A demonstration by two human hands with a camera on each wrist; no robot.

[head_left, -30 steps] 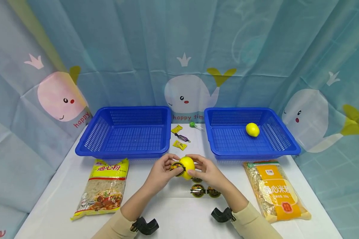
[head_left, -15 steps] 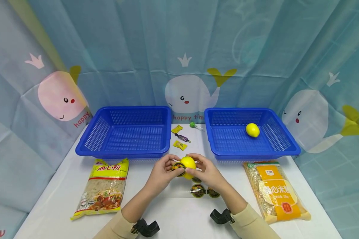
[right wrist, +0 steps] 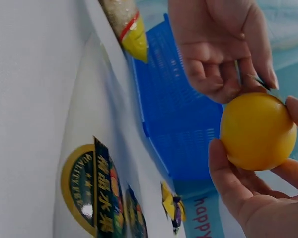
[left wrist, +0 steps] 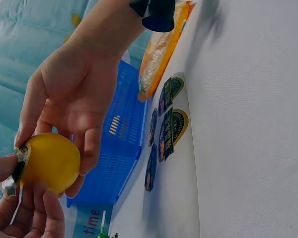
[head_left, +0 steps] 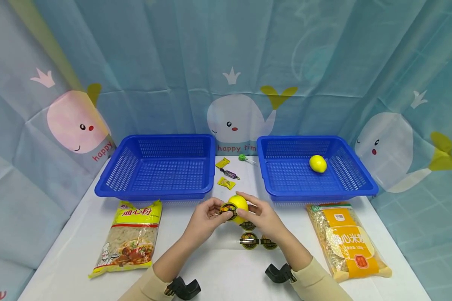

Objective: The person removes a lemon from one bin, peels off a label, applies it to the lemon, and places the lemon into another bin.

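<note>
A yellow lemon point(head_left: 240, 201) is raised over the table between both hands. My right hand point(head_left: 263, 212) holds it, thumb at the near side and fingers curled round the far side. A round black-and-gold sticker point(head_left: 228, 212) is pinched by my left hand point(head_left: 204, 218), the thumb on its face. The sticker lies against the lemon's left side, its edge standing off near the left thumb in the left wrist view. Below the hands, a clear backing sheet point(head_left: 222, 242) lies on the table with several more round stickers point(head_left: 249, 240).
Two blue baskets point(head_left: 156, 194) stand at the back; the right basket point(head_left: 309, 196) holds another lemon point(head_left: 318, 164). Between them lie wrapped candies point(head_left: 226, 183) and a green lollipop point(head_left: 242, 157). A yellow pasta bag point(head_left: 129, 238) lies left, an orange-labelled bag point(head_left: 348, 240) right.
Both hands have shifted slightly right with the lemon and the sticker. The left thumb stays on the sticker, and the baskets and bags have not moved.
</note>
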